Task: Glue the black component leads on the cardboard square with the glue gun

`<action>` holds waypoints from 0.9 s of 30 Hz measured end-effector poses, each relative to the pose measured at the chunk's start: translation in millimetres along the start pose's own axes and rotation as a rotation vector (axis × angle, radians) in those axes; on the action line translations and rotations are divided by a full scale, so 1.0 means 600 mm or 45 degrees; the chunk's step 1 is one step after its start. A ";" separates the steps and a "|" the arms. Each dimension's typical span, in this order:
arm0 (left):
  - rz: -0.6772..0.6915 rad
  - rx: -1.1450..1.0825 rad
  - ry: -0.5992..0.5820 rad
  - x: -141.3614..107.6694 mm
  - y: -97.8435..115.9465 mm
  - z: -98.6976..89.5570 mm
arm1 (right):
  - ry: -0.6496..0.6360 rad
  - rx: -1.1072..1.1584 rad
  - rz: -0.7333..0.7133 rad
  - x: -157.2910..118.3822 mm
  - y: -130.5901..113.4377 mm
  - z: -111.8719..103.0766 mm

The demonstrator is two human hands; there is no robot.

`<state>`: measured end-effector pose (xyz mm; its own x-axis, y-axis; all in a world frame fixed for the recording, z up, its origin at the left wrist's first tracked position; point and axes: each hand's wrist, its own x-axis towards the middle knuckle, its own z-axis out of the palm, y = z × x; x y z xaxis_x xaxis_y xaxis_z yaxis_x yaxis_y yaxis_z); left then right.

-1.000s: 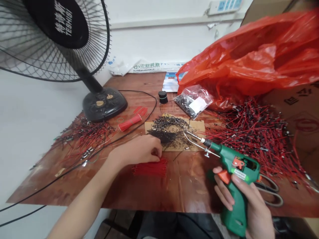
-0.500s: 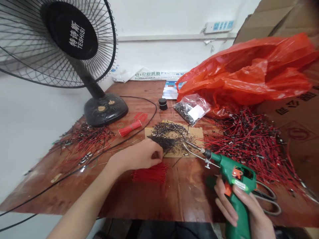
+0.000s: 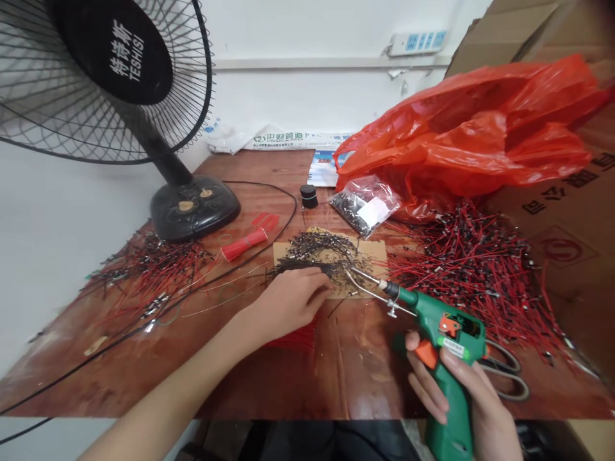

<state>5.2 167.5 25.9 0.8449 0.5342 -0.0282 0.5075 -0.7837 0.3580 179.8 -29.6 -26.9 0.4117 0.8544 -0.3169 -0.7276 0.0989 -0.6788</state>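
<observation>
Left hand (image 3: pixel 298 298) mid-table, palm down, fingers bent over the near edge of a flat tan cardboard piece (image 3: pixel 377 253). Fingertips mostly hidden; cannot tell whether they pinch anything. Bunch of thin black wire leads (image 3: pixel 307 263) lies on the cardboard, just beyond the knuckles at twelve o'clock, strands running roughly nine to three. Sheaf of slender red wires (image 3: pixel 298 338) sits at six o'clock, partly covered by the hand.

Right hand (image 3: pixel 492 410) wraps the handle of a green plastic soldering gun (image 3: pixel 435 317), a finger at the orange trigger (image 3: pixel 426 353). Gun's slim metal barrel points to ten o'clock, its tip near the leads' right end, at about one o'clock from the left hand. Left hand is nearer to both leads and red wires.

Table's near edge runs across at six o'clock. Most room: four to five o'clock from the left hand, over glossy reddish-brown tabletop (image 3: pixel 362 378). Tangled red-and-black wire heap (image 3: pixel 471 275) crowds the gun at one o'clock. Thin black cable (image 3: pixel 240 262) sweeps from nine towards twelve around the left hand.
</observation>
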 end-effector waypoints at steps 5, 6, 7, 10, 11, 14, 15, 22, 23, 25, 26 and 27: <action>0.012 0.150 0.148 0.005 0.000 0.037 | 0.120 -0.103 -0.020 -0.008 -0.004 -0.002; 0.029 0.188 0.166 0.005 -0.001 0.042 | 0.146 -0.134 -0.017 -0.009 -0.004 -0.005; 0.048 0.224 0.181 0.005 -0.002 0.047 | 0.171 -0.156 -0.017 -0.010 -0.004 -0.008; 0.117 0.297 0.222 0.004 -0.003 0.056 | 0.167 -0.169 -0.056 -0.008 0.000 -0.021; 0.142 0.315 0.239 0.004 -0.002 0.057 | 0.155 -0.173 -0.071 -0.008 0.001 -0.025; 0.193 0.371 0.287 0.006 0.003 0.059 | 0.151 -0.209 -0.066 -0.008 0.006 -0.030; 0.197 0.395 0.303 0.008 0.005 0.060 | 0.167 -0.218 -0.051 -0.009 0.006 -0.029; 0.221 0.440 0.402 0.020 0.014 0.070 | 0.230 -0.201 -0.048 -0.013 -0.001 -0.022; 0.215 0.423 0.411 0.020 0.015 0.071 | 0.232 -0.204 -0.042 -0.013 -0.002 -0.023; 0.204 0.407 0.411 0.021 0.016 0.071 | 0.235 -0.214 -0.039 -0.013 -0.002 -0.025; 0.203 0.413 0.406 0.022 0.016 0.071 | 0.234 -0.219 -0.042 -0.013 -0.002 -0.026; 0.203 0.422 0.399 0.022 0.016 0.071 | 0.231 -0.224 -0.041 -0.014 -0.003 -0.026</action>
<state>28.5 153.3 -10.6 0.8508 0.4287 0.3039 0.4452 -0.8953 0.0165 186.2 -44.8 -33.6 0.5368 0.7450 -0.3961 -0.6123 0.0209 -0.7904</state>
